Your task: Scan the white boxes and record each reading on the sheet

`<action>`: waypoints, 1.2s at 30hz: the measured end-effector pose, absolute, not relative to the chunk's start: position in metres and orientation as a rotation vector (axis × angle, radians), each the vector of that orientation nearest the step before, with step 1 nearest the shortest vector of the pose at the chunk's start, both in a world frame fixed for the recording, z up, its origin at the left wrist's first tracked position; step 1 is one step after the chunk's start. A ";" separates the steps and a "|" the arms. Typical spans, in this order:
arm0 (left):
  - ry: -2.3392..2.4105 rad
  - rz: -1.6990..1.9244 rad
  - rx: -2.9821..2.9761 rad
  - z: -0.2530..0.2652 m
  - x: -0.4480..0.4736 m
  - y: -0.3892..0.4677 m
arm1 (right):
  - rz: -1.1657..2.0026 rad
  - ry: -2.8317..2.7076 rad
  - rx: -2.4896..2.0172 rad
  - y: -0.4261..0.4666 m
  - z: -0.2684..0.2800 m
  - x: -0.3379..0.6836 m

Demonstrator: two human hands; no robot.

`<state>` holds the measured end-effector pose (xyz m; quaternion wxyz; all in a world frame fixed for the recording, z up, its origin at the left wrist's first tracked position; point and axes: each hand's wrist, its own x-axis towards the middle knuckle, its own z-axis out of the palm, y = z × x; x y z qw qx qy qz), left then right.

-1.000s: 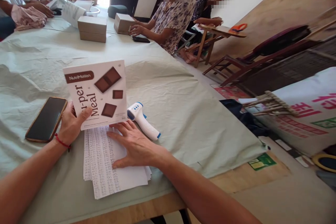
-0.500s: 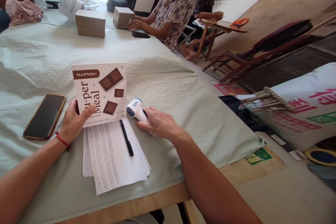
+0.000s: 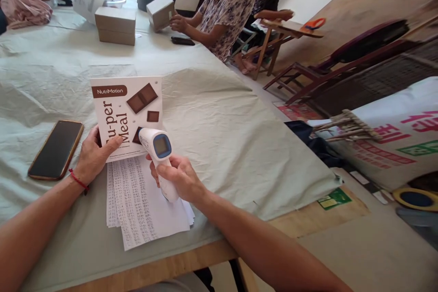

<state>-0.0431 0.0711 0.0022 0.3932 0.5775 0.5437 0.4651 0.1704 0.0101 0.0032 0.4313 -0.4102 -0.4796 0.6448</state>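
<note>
My left hand point(image 3: 97, 148) grips the lower left side of a white and brown NutriMotion box point(image 3: 112, 116), its printed front tilted toward me. Wrapped round the handle of a white and blue infrared thermometer point(image 3: 167, 182) is my right hand point(image 3: 183, 175). The thermometer is raised in front of the box's lower right corner, its small screen facing me and its nose toward the box. Below both lie sheets of handwritten paper point(image 3: 137, 210), partly covered by the thermometer and hand. A smartphone point(image 3: 56, 149) with a dark screen rests left of my left hand.
A closed cardboard box point(image 3: 115, 27) stands farther back on the cloth-covered table point(image 3: 212, 100). Across the table, a person's hands point(image 3: 179, 23) tilt another cardboard box point(image 3: 160, 12), with a dark phone point(image 3: 183, 41) beside it. Printed sacks point(image 3: 393, 137) lie right of the table.
My right hand has lifted the thermometer off the table and brought it left, in front of the box. The pen is now hidden. The person across has tilted their cardboard box.
</note>
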 end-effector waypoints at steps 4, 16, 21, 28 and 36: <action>1.341 1.196 1.443 0.003 -0.042 0.070 | 1.591 -1.205 -1.012 0.013 -0.002 0.170; 1.314 1.199 1.432 0.006 -0.041 0.070 | 1.535 -1.240 -1.032 0.012 -0.004 0.169; 1.352 1.183 1.451 0.008 -0.041 0.068 | 1.546 -1.248 -1.009 0.011 -0.003 0.169; 1.350 1.172 1.440 0.009 -0.042 0.067 | 1.625 -1.222 -0.989 0.009 -0.001 0.169; 1.377 1.165 1.455 0.002 -0.045 0.071 | 1.528 -1.176 -0.950 0.009 0.007 0.172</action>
